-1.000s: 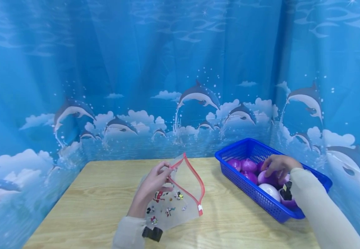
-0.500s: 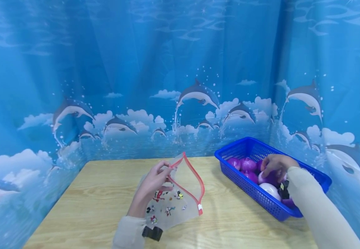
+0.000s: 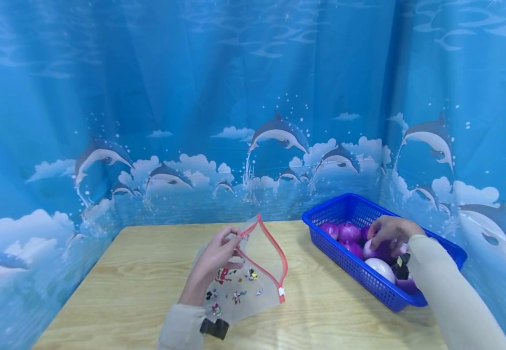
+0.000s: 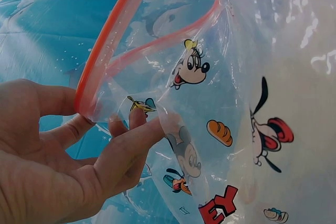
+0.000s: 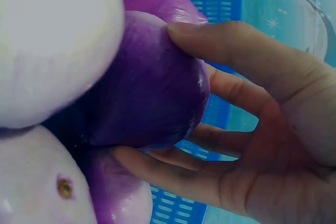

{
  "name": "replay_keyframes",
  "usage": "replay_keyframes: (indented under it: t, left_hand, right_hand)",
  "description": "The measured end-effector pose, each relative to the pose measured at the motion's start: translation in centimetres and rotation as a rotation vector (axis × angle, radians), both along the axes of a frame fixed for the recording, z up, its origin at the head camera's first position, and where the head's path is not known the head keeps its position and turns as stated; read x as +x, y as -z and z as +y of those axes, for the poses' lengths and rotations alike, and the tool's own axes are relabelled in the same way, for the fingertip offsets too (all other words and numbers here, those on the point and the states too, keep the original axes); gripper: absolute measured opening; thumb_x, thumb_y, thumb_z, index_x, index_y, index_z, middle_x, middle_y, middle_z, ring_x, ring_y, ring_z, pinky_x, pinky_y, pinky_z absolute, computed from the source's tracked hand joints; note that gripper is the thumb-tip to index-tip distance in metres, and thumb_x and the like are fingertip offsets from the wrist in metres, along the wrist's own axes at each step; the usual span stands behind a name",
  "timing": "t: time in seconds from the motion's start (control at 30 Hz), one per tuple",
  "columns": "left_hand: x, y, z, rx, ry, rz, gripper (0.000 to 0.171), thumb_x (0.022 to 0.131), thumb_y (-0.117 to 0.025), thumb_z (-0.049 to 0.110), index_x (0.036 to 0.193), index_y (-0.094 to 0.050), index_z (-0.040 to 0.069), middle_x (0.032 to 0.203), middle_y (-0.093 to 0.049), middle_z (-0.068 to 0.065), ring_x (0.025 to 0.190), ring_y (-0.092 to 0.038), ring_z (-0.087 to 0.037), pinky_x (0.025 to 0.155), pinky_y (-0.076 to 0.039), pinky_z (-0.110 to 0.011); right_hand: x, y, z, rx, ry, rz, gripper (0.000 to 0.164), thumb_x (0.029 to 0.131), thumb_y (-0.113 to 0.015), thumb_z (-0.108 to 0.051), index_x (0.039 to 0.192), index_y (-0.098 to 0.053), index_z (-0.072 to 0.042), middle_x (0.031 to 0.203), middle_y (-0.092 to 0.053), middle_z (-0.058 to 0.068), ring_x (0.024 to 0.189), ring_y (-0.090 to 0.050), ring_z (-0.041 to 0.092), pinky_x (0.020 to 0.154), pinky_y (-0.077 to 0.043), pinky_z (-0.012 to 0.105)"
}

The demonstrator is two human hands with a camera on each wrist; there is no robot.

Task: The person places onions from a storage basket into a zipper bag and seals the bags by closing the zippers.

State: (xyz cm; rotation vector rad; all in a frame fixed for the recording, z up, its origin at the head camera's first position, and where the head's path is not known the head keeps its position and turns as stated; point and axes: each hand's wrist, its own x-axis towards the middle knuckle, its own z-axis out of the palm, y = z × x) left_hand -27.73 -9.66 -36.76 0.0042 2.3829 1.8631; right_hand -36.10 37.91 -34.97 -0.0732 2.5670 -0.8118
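Note:
A clear zip bag (image 3: 248, 304) with a red zip edge and cartoon prints stands with its mouth spread apart. My left hand (image 3: 215, 255) pinches its rim at the zip, and in the left wrist view other fingers lie against the film. Over on the right, my right hand (image 3: 392, 232) is down inside a blue basket (image 3: 344, 263). Thumb and fingers there curl round a purple and white onion (image 5: 149, 82). Several more onions crowd against it, including a mostly white onion (image 5: 52, 45) on its left in the right wrist view.
The basket stands at the back right of a wooden table (image 3: 139, 282). Purple onions (image 3: 349, 232) fill its middle. A blue dolphin curtain (image 3: 191, 107) hangs behind the table and along both sides. A black wrist strap (image 3: 214, 329) sits on the left sleeve.
My right hand has shifted only slightly, staying at the onion in the basket. The left hand and the bag have kept their place.

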Motion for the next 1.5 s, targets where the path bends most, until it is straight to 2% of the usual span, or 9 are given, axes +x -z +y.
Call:
replay_keyframes:
  t: [0.23,0.43,0.63,0.77,0.93,1.2,1.5]
  left_hand:
    - [0.1,0.0,-0.1,0.004,0.012,0.005,0.018,0.11,-0.048,0.026,0.119,-0.055,0.013,0.093,-0.061,-0.011,0.089,-0.069,-0.024,0.069,-0.067,-0.035]
    - [0.1,0.0,-0.1,0.004,0.019,0.008,0.018,0.11,-0.048,0.026,0.119,-0.055,0.012,0.094,-0.061,-0.012,0.09,-0.069,-0.024,0.069,-0.067,-0.035]
    - [0.1,0.1,-0.1,-0.002,0.02,0.012,0.017,0.11,-0.048,0.026,0.118,-0.055,0.013,0.097,-0.065,-0.014,0.09,-0.07,-0.025,0.069,-0.067,-0.035]
    - [0.1,0.2,-0.2,-0.002,0.024,0.015,0.017,0.11,-0.048,0.026,0.118,-0.055,0.012,0.097,-0.066,-0.013,0.09,-0.071,-0.027,0.069,-0.067,-0.035]
    - [0.0,0.2,-0.2,-0.004,0.022,0.008,0.018,0.11,-0.047,0.026,0.119,-0.055,0.013,0.097,-0.065,-0.015,0.09,-0.071,-0.027,0.07,-0.067,-0.035]
    - [0.0,0.3,-0.1,-0.012,0.015,-0.003,0.019,0.11,-0.048,0.026,0.121,-0.055,0.013,0.091,-0.06,-0.01,0.09,-0.07,-0.027,0.07,-0.067,-0.035]
    - [-0.1,0.2,0.0,-0.016,0.005,0.002,0.018,0.11,-0.049,0.026,0.12,-0.056,0.014,0.093,-0.061,-0.011,0.09,-0.07,-0.026,0.069,-0.067,-0.034]
  right_hand:
    - [-0.2,-0.8,0.8,-0.064,-0.079,0.036,0.042,0.086,-0.08,-0.013,0.121,-0.063,0.002,0.12,-0.06,0.019,0.103,-0.06,0.027,0.083,-0.064,0.05]
    - [0.0,-1.4,0.9,-0.13,-0.114,0.063,0.048,0.086,-0.082,-0.016,0.126,-0.062,0.002,0.128,-0.06,0.021,0.096,-0.063,0.021,0.08,-0.064,0.043]
    - [0.4,-2.3,0.6,-0.201,-0.118,0.073,0.048,0.086,-0.082,-0.014,0.127,-0.061,0.003,0.126,-0.061,0.019,0.092,-0.065,0.022,0.082,-0.065,0.048]
    - [0.5,-3.2,0.1,-0.192,-0.136,0.094,0.049,0.087,-0.082,-0.018,0.127,-0.061,0.001,0.128,-0.06,0.018,0.097,-0.066,0.023,0.085,-0.064,0.049]
    - [0.7,-4.4,-0.9,-0.172,-0.177,0.145,0.05,0.087,-0.083,-0.021,0.128,-0.062,-0.002,0.132,-0.059,0.02,0.103,-0.065,0.023,0.085,-0.065,0.044]
    - [1.1,-6.1,-3.1,-0.153,-0.206,0.201,0.048,0.084,-0.085,-0.022,0.125,-0.066,-0.007,0.128,-0.061,0.017,0.099,-0.064,0.025,0.083,-0.064,0.039]
    - [1.2,-7.5,-6.2,-0.121,-0.286,0.27,0.041,0.083,-0.086,-0.025,0.119,-0.069,-0.013,0.126,-0.062,0.014,0.107,-0.061,0.03,0.085,-0.06,0.035]
